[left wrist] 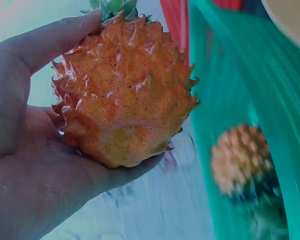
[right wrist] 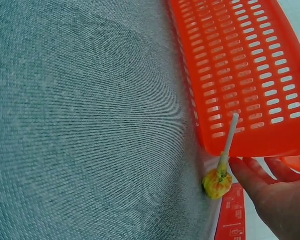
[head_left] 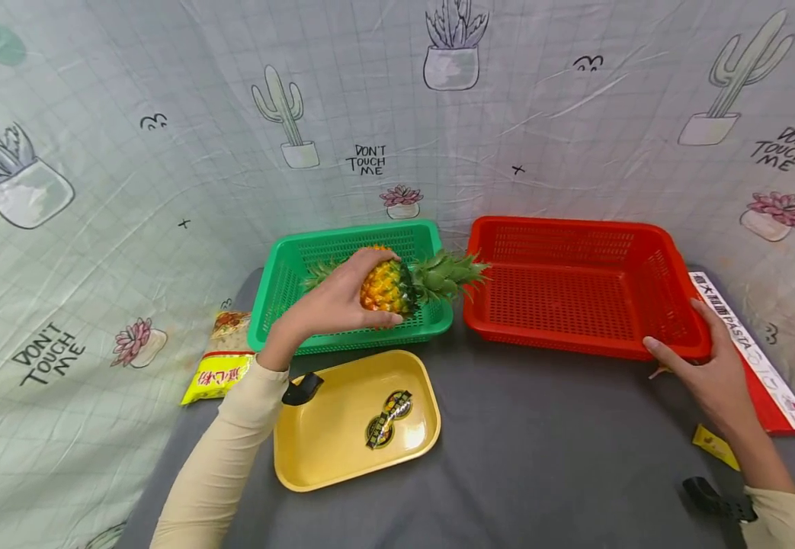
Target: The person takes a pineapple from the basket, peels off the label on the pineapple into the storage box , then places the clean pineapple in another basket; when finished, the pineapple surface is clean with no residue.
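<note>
My left hand [head_left: 342, 301] grips an orange pineapple [head_left: 383, 293] around its body, thumb on one side and fingers on the other, over the green basket [head_left: 356, 345]. The held pineapple's leafy crown points right, toward the red basket [head_left: 575, 341]. In the left wrist view, a second pineapple [left wrist: 240, 160] lies inside the green basket; in the head view my hand mostly hides it. My right hand [head_left: 713, 374] holds the red basket's near right corner, thumb at the front and fingers along the side. Beside that thumb is a lollipop [right wrist: 217, 184] with a white stick.
A yellow tray [head_left: 315, 473] with two round black-and-yellow stickers [head_left: 389, 419] lies before the green basket. A yellow food bag [head_left: 222, 358] stands at left. On the right are a red-and-white pasta box [head_left: 754, 354] and a small yellow packet [head_left: 716, 447]. Patterned cloth [head_left: 541, 107] hangs behind.
</note>
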`<state>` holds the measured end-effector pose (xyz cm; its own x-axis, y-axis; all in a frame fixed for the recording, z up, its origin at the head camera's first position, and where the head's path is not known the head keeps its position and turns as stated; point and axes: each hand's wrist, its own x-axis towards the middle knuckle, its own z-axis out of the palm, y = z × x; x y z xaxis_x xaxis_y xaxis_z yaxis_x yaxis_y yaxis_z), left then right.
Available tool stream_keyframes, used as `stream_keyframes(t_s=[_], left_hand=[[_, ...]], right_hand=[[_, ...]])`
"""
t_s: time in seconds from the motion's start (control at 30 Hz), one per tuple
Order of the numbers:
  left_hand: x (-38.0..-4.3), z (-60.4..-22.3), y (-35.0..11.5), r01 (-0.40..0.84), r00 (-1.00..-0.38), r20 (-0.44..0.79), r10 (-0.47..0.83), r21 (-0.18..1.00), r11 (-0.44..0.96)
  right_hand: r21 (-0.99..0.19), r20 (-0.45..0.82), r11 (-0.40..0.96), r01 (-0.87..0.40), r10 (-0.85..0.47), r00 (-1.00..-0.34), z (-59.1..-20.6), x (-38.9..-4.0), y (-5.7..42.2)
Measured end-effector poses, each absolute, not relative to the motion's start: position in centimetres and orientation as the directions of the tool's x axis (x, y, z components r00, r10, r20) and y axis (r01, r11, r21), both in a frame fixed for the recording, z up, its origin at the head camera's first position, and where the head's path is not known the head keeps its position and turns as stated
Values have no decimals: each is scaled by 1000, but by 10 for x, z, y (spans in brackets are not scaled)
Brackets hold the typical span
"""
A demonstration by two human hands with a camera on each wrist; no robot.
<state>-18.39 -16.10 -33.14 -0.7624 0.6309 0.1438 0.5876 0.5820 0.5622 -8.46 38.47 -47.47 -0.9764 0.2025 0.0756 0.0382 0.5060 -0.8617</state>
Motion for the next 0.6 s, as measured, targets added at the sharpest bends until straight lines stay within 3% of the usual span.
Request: stream_keyframes(t_s=[0.13,0.6], left_hand=[[-198,-342,-181,596,-760,154,631,553,583],[-225,-372,-212,490,-800,-4,600,572,658]], right_hand=[[-860,89,509,24,197,-976,-475,-85,383],[-856,89,516,26,196,-976,-474,-85,382]])
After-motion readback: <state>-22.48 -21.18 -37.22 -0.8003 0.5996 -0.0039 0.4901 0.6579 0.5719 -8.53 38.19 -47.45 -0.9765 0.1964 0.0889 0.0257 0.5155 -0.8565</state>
